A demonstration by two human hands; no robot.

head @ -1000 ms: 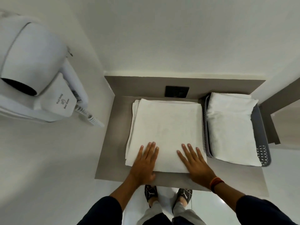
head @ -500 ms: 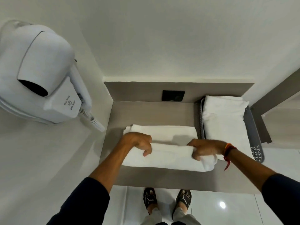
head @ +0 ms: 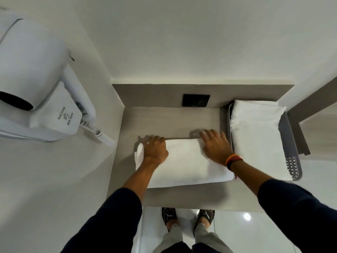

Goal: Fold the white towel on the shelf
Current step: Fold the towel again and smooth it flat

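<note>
The white towel (head: 184, 163) lies folded into a wide, thick rectangle on the grey shelf (head: 164, 121), close to the front edge. My left hand (head: 156, 149) rests palm down on its far left corner, fingers reaching over the far edge. My right hand (head: 215, 146) presses flat on the far right corner, fingers spread. Neither hand grips the cloth. Both forearms cross the towel's near part.
A grey perforated basket (head: 291, 161) holding a folded white towel (head: 259, 139) stands at the shelf's right end, just beside my right hand. A black wall socket (head: 196, 100) sits on the back panel. A wall-hung hair dryer (head: 36, 84) with coiled cord juts out at left.
The towel's near half was lifted and carried over the far half, so the towel is half as deep. Both hands let go of the edge and now lie flat at the far side.
</note>
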